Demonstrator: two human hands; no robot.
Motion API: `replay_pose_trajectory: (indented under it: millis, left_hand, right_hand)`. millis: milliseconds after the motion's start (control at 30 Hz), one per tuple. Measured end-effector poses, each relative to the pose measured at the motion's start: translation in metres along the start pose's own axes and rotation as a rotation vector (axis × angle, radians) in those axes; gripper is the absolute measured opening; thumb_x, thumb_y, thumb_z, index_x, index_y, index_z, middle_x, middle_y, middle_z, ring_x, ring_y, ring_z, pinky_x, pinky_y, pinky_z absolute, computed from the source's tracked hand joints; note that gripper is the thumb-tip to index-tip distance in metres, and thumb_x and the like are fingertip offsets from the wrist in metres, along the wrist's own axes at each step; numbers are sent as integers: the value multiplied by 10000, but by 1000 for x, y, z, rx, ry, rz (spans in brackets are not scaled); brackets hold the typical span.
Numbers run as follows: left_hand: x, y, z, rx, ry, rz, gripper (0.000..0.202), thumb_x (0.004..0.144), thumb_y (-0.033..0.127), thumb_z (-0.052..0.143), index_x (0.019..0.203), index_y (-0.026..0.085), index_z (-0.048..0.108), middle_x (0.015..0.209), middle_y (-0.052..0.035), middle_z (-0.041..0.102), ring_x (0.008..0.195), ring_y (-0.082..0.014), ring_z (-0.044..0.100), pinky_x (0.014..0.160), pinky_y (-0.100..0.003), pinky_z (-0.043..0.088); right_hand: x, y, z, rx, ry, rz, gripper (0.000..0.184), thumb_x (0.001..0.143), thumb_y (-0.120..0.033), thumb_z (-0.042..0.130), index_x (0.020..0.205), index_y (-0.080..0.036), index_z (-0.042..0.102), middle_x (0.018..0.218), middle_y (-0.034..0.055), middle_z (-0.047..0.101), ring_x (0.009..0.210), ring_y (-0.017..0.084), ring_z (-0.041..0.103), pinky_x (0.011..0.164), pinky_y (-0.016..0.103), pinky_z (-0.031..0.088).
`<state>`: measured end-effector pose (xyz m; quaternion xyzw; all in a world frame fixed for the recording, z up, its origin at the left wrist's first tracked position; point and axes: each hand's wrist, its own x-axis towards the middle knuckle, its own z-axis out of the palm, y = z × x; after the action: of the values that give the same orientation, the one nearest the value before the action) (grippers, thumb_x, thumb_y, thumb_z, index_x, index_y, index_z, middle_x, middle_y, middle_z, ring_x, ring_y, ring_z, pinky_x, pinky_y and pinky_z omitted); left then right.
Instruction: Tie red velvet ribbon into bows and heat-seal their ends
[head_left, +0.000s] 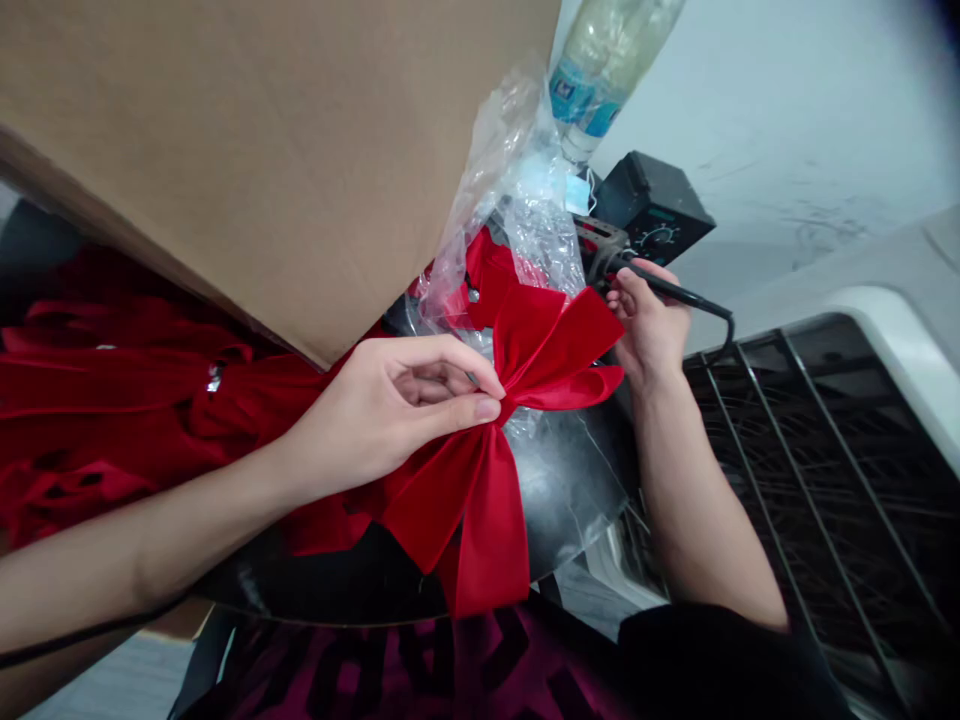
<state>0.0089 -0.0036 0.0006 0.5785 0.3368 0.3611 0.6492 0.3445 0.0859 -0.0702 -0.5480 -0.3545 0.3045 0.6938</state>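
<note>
While the left hand [397,400] pinches the knot of a red velvet bow [540,345] between thumb and fingertips, the right hand [649,330] grips a black soldering iron [675,288] just beside the bow's upper loop. Crinkled clear plastic [525,220] lies against the bow, with a dial-fronted soldering station [652,210] just beyond.

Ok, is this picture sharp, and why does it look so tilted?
In the head view, the red velvet bow is sharp and evenly lit; the clear plastic wrap catches pale glare; the frame sits tilted, and wide-angle distortion seems to bend the wire rack.
</note>
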Motion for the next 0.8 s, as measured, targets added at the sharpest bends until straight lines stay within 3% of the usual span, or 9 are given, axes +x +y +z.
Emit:
replay_pose_trajectory:
  millis: [133,300,433,600,700,800]
  left_hand:
    - [-1,-2,-1,34,6,15,70,890,215,814,958,219,799,897,29,788,824,-85,734,795,-136,590]
    - [-4,-3,-3,76,-17,111,48,905,193,800,907,233,775,897,63,763,848,-63,726,827,-109,577]
    - [-5,0,-3,67,-34,47,71,909,198,799,934,262,818,912,74,814,841,-56,762,784,-76,579]
    - [-2,1,-2,95,1,-21,148,904,185,788,1000,281,847,939,70,841,851,-70,784,785,-79,594]
    - [-1,-1,-2,137,-3,-51,166,898,179,776,1027,254,850,933,46,845,842,-93,790,768,-103,608]
    - [0,-5,-2,153,-10,-64,184,886,184,776,1048,234,848,945,26,852,852,-121,803,792,-142,633]
  right_hand:
    - [4,5,-2,-44,-2,-54,354,676,-283,896,977,-211,725,730,-30,717,623,102,647,550,196,526]
    - [4,8,-3,-153,7,-175,253,772,-338,845,967,-236,719,723,-39,702,608,110,671,543,217,544]
    - [8,6,-11,-264,5,-334,197,857,-371,791,944,-214,710,708,-10,720,555,120,684,478,219,540]
    - [17,-4,-32,-282,57,-450,206,871,-361,764,872,-226,609,634,-13,707,399,112,622,302,196,401]
    - [11,-15,-34,-238,156,-544,302,851,-309,762,835,-284,461,544,-87,610,325,90,543,252,190,307]
    - [-15,-30,-30,-151,247,-673,240,868,-250,667,842,-288,431,511,-127,452,328,89,508,260,193,281]
